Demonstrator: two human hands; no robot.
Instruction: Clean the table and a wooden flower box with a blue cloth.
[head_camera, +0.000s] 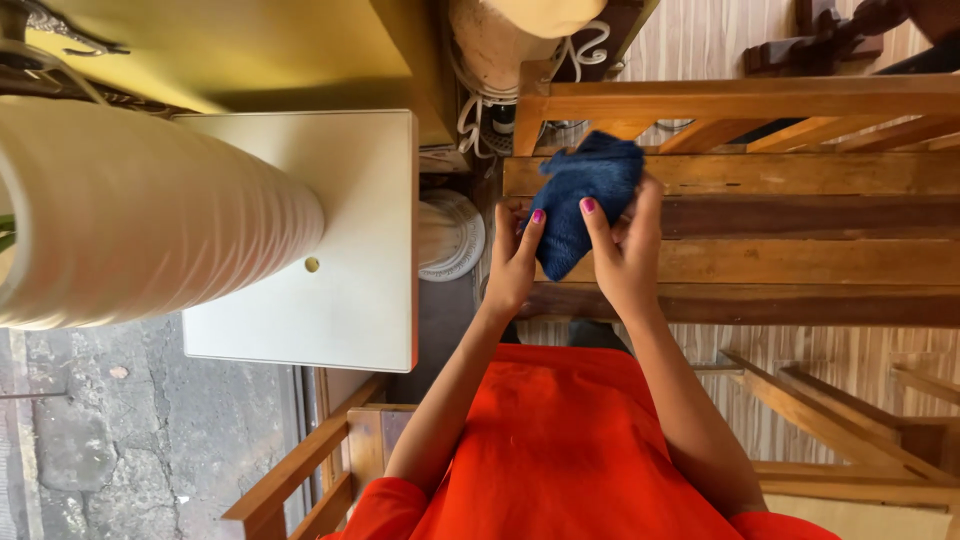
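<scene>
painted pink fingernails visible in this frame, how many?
2. One on the left hand, at its thumb tip against the crumpled dark blue cloth; one on the right hand, at its thumb tip. Other fingers are hidden behind the cloth.

We hold a folded cloth (588, 200) between our hands, the left hand (514, 262) on its left edge and the right hand (628, 250) on its right. Under the cloth and both hands runs a slatted wooden bench (800, 260), which stretches away to our right. Left of the bench stands a square-topped table (340, 220), with a ribbed pedestal base (452, 235) in the gap between them. A ribbed cylinder (140, 215) reaches in from the far left over the table.
</scene>
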